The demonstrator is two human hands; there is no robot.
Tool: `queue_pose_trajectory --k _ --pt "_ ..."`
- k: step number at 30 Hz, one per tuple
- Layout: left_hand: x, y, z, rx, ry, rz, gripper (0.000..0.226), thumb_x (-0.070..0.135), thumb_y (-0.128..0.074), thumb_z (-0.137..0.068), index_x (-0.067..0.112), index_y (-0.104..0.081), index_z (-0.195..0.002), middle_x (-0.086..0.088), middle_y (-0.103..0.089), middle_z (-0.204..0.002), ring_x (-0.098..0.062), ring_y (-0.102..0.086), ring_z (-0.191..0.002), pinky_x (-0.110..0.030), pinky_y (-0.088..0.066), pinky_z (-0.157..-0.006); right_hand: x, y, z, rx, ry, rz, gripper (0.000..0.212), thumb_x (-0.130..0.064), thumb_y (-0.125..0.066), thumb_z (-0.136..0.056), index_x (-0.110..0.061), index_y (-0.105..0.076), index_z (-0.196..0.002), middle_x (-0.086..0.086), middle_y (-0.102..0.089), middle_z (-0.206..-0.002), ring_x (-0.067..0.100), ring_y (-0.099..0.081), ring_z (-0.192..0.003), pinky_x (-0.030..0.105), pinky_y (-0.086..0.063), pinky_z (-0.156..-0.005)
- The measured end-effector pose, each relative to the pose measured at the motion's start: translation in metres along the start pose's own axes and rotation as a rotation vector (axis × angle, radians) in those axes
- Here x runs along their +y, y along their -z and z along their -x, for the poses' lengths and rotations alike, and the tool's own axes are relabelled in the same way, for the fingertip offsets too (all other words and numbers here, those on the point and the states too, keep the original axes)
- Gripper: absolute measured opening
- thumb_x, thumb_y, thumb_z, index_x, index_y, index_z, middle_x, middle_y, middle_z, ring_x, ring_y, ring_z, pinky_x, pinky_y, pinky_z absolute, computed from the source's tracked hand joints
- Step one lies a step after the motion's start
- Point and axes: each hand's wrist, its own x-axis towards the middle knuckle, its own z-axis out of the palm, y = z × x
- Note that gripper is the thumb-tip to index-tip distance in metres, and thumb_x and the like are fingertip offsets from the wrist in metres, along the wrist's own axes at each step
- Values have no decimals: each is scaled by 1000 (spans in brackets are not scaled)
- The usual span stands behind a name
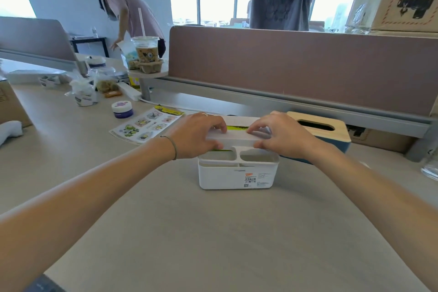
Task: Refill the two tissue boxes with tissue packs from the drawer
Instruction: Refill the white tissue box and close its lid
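Two hands work at the white tissue box (238, 174) in the middle of the surface (189, 232): the left hand (196, 136) and the right hand (282, 136) each curl around an end of its white lid (233, 138), fingers over the top edge and thumbs at the near edge, so both are closed on the lid and on nothing else. A strip of yellow-green, likely the wrapper of a tissue pack (237, 128), shows just behind the lid between the fingertips, and another sliver shows under the left thumb; whether the pack sits fully down inside the box cannot be told. The near side of this box has two open compartments, both apparently bare. The second tissue box (331, 136), blue with a wooden top and a dark oval slot, stands just beside the first, to the right and behind the right hand; no tissue shows in its slot. The step in hand looks like fitting the lid over the first pack. Next, the lid needs pressing down evenly at both ends until it seats, then attention turns to the blue box.
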Motion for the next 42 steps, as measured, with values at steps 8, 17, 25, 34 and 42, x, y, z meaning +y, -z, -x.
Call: queue_pose_trajectory --k 8,17,25,34,42 --pt "2 -12 5 36 -5 13 33 47 -66 -88 36 -60 -119 6 -67 -121 -19 -56 -111 -42 -46 -98 2 0 1 -18 -2 10 35 -36 -74 -85 -31 -71 -120 -9 -70 -121 11 -51 -104 39 -47 -87" --pt "-6 -19 8 77 -34 70 31 49 -63 -88 35 -61 -115 10 -63 -122 -17 -58 -107 -41 -49 -96 1 -10 3 -7 -16 -1 35 -34 -73 -88 -29 -70 -123 -10 -68 -123 6 -46 -102 32 -42 -85" --pt "12 -35 -12 -5 238 115 52 51 -33 -102 28 -40 -149 -10 -25 -164 -26 -17 -153 -45 -23 -122 -1 -33 -8 17 -166 -75 52 -54 -43 -99 -32 -47 -146 0 -29 -163 21 -25 -149 45 -24 -120" --pt "20 -44 -13 -7 254 -68 53 44 -20 -104 25 -34 -151 -16 -28 -162 -32 -20 -151 -48 -15 -123 -5 -56 -4 -35 -159 33 58 -54 -18 -104 -31 -29 -155 5 -22 -166 22 -15 -153 44 -9 -124" --pt "18 -44 -13 18 246 -69 52 43 -26 -102 26 -37 -150 -13 -34 -160 -28 -25 -150 -43 -21 -121 -7 -57 -5 19 -167 2 56 -53 -25 -103 -31 -38 -152 4 -29 -164 20 -21 -151 39 -14 -123"
